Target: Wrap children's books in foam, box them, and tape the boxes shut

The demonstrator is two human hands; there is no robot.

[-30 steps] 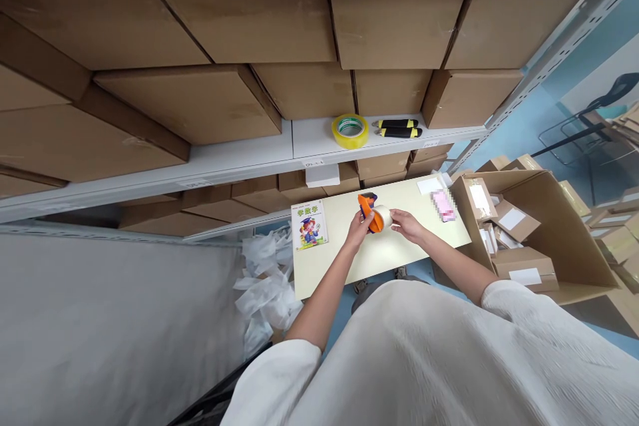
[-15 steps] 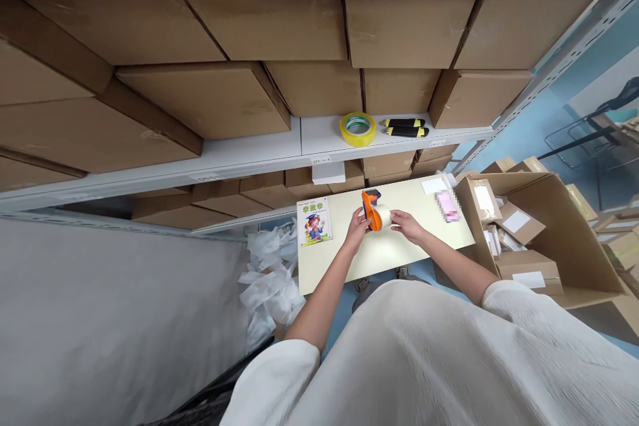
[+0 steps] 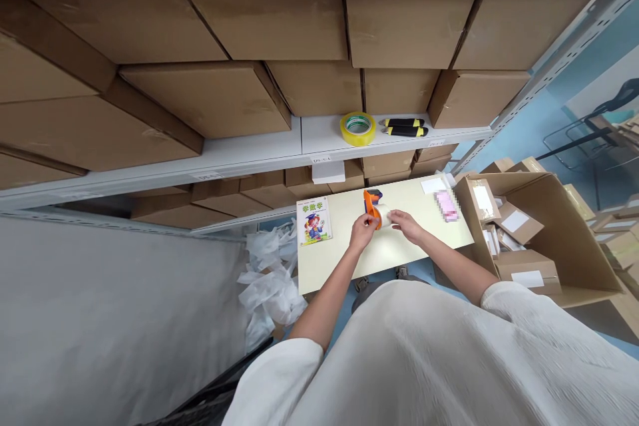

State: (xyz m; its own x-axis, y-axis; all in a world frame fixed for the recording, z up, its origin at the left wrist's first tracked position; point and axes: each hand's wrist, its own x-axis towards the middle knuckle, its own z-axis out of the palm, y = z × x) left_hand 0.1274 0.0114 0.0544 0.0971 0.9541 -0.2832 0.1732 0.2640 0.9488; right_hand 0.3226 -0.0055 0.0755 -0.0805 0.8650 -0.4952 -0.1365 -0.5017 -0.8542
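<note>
An orange and dark-blue tape dispenser (image 3: 368,201) carries a wide, whitish roll of tape (image 3: 384,215) over the pale table. My left hand (image 3: 363,233) is closed at the near side of the dispenser, its fingertips pinched against the orange part. From the other side, my right hand (image 3: 407,225) grips the tape roll, fingers bent at its edge. Whether a loose tape end lies between the fingers is too small to tell. To the left of my hands lies a children's book (image 3: 314,221) with a cartoon figure on its cover.
A yellow tape roll (image 3: 357,129) and two utility knives (image 3: 405,127) lie on the shelf (image 3: 319,136) among cardboard boxes. A blurred pink item (image 3: 446,205) is at the table's (image 3: 329,265) right end. Beside it, a large carton (image 3: 579,233) holds small parcels. White plastic (image 3: 272,286) lies left.
My left hand has shifted slightly right and towards the tape roll, its fingers now pinching at the dispenser's near side. My right hand stays almost in place.
</note>
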